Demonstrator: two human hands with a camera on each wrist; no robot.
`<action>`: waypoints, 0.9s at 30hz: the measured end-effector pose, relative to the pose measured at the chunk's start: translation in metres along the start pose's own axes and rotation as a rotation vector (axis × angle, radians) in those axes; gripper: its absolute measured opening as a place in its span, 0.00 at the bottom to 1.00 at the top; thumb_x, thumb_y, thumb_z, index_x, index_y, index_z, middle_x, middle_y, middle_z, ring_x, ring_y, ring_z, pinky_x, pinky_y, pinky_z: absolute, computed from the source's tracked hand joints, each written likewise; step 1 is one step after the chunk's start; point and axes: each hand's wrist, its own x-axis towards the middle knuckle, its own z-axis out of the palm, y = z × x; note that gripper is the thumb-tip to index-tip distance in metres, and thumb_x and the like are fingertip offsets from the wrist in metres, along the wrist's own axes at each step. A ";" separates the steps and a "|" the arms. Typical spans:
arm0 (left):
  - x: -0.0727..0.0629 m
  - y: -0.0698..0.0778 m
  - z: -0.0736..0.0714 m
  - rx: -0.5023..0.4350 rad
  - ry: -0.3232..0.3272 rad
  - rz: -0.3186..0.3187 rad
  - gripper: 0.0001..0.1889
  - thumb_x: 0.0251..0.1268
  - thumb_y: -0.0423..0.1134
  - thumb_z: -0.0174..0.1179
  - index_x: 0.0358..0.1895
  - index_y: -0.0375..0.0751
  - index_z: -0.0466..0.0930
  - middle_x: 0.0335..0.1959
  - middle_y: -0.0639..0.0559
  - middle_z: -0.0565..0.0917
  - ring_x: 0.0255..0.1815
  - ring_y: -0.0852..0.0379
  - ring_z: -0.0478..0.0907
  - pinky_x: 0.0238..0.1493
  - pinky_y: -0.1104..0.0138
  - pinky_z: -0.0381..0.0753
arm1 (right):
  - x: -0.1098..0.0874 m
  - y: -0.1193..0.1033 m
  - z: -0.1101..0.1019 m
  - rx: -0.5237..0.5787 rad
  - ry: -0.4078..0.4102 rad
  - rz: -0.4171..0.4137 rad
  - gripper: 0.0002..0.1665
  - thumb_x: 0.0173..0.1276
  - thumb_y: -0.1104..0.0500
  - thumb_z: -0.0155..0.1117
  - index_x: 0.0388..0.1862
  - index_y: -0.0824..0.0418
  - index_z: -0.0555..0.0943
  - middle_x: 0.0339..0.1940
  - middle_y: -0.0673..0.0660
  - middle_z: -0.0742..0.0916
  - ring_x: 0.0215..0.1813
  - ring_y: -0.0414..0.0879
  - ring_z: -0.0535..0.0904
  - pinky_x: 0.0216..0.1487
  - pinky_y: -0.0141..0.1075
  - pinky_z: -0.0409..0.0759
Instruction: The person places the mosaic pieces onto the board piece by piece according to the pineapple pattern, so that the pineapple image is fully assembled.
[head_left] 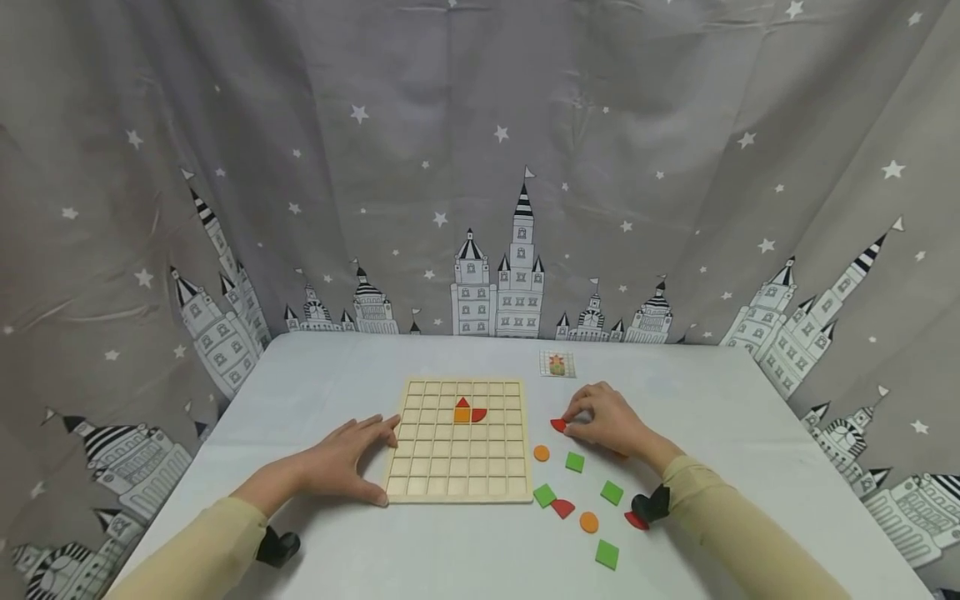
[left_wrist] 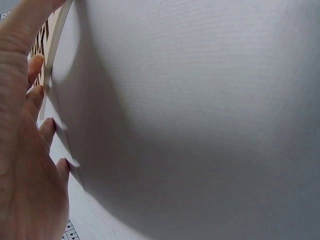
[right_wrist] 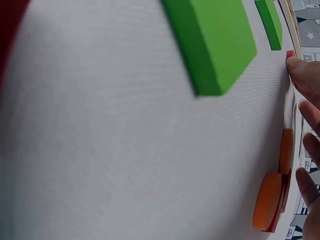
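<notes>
**On the tabletop [head_left: 330, 375]: board [head_left: 450, 479] braced at left, red piece [head_left: 558, 425] pinched at right**

Along the board's left edge, the left hand [head_left: 348, 462] spans from the near-left corner, where the thumb rests, to the fingertips farther up that edge. This wide contact probably guards the board against sliding. The fingers are spread, gripping nothing; the left sleeve [head_left: 210, 542] enters from the tabletop's near-left side.

Toward the board's far edge, an orange square [head_left: 462, 415] occupies one cell. A red triangle [head_left: 462, 402] lies directly beyond it, and a red quarter-circle [head_left: 478, 414] adjoins it on the right. The raised cell borders presumably hold each in register.

Near the tabletop's far edge, right of the board's far-right corner, a printed card [head_left: 557, 364] lies flat, probably placed there to remain visible past the hands. Nearer, off the board's right edge, green squares [head_left: 612, 492], orange discs [head_left: 588, 522] and red quarter-circles [head_left: 562, 508] lie scattered, apparently within reach of the right hand [head_left: 611, 425].

That hand pinches the red piece between thumb and index finger, partly covering it; its full outline cannot be told. The remaining fingers are bent and separated. The right sleeve [head_left: 735, 525] enters from the tabletop's near-right side.
</notes>
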 end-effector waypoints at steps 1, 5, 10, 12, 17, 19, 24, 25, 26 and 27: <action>0.000 0.000 0.000 0.002 0.001 0.002 0.39 0.44 0.68 0.76 0.56 0.53 0.72 0.81 0.44 0.60 0.80 0.32 0.51 0.78 0.36 0.42 | 0.001 0.000 0.000 -0.008 0.000 -0.004 0.07 0.60 0.50 0.80 0.37 0.45 0.91 0.49 0.47 0.84 0.61 0.51 0.72 0.66 0.54 0.71; 0.000 0.000 -0.001 0.001 0.000 0.002 0.39 0.44 0.68 0.76 0.56 0.52 0.73 0.81 0.44 0.60 0.80 0.32 0.51 0.78 0.35 0.43 | 0.003 -0.001 0.001 -0.024 0.003 -0.012 0.07 0.60 0.50 0.80 0.36 0.44 0.90 0.50 0.47 0.83 0.63 0.51 0.71 0.68 0.53 0.71; -0.001 0.001 -0.001 0.010 0.003 0.015 0.39 0.45 0.67 0.76 0.57 0.52 0.73 0.81 0.44 0.60 0.80 0.31 0.51 0.77 0.35 0.43 | 0.010 -0.011 0.002 -0.042 0.063 -0.080 0.08 0.59 0.51 0.80 0.37 0.47 0.90 0.50 0.47 0.84 0.61 0.51 0.72 0.66 0.53 0.71; -0.001 0.002 -0.002 0.017 0.006 0.017 0.39 0.45 0.67 0.76 0.57 0.52 0.73 0.81 0.43 0.59 0.80 0.31 0.51 0.77 0.35 0.43 | 0.015 -0.021 0.003 -0.040 0.085 -0.116 0.08 0.59 0.51 0.80 0.37 0.48 0.90 0.49 0.48 0.84 0.60 0.51 0.72 0.65 0.53 0.71; -0.002 0.001 -0.003 0.010 0.002 0.007 0.40 0.45 0.67 0.76 0.58 0.51 0.72 0.81 0.44 0.59 0.80 0.32 0.51 0.78 0.35 0.42 | 0.034 -0.055 0.012 -0.019 0.102 -0.178 0.07 0.60 0.52 0.78 0.36 0.49 0.89 0.50 0.47 0.84 0.61 0.51 0.72 0.69 0.54 0.67; -0.003 0.001 -0.003 0.006 -0.004 0.003 0.40 0.45 0.67 0.76 0.58 0.52 0.72 0.81 0.45 0.59 0.80 0.32 0.50 0.78 0.36 0.42 | 0.042 -0.071 0.019 -0.010 0.094 -0.195 0.07 0.61 0.51 0.77 0.36 0.49 0.89 0.50 0.47 0.84 0.61 0.51 0.72 0.70 0.54 0.67; -0.002 0.000 -0.002 0.009 -0.014 0.005 0.39 0.46 0.68 0.75 0.58 0.53 0.72 0.82 0.46 0.58 0.81 0.33 0.50 0.78 0.36 0.42 | 0.058 -0.109 0.038 -0.014 0.064 -0.252 0.07 0.64 0.50 0.76 0.38 0.50 0.89 0.52 0.48 0.84 0.62 0.50 0.71 0.65 0.52 0.70; -0.003 0.000 -0.002 0.011 -0.013 0.008 0.39 0.46 0.68 0.75 0.58 0.54 0.71 0.82 0.46 0.58 0.81 0.33 0.50 0.78 0.36 0.43 | 0.060 -0.115 0.043 -0.032 0.063 -0.258 0.08 0.64 0.49 0.75 0.38 0.50 0.90 0.52 0.48 0.84 0.62 0.50 0.71 0.64 0.51 0.71; -0.003 0.001 -0.002 0.013 -0.012 0.011 0.39 0.46 0.68 0.75 0.58 0.54 0.71 0.82 0.46 0.58 0.81 0.33 0.50 0.78 0.36 0.43 | 0.063 -0.120 0.047 -0.047 0.065 -0.266 0.08 0.64 0.49 0.75 0.38 0.49 0.90 0.52 0.48 0.84 0.62 0.50 0.71 0.63 0.51 0.71; -0.003 0.001 -0.002 0.013 -0.012 0.014 0.39 0.46 0.68 0.75 0.58 0.54 0.71 0.82 0.46 0.58 0.81 0.33 0.50 0.78 0.36 0.43 | 0.065 -0.125 0.051 -0.063 0.064 -0.262 0.08 0.64 0.48 0.75 0.39 0.49 0.90 0.52 0.47 0.84 0.62 0.49 0.71 0.62 0.49 0.71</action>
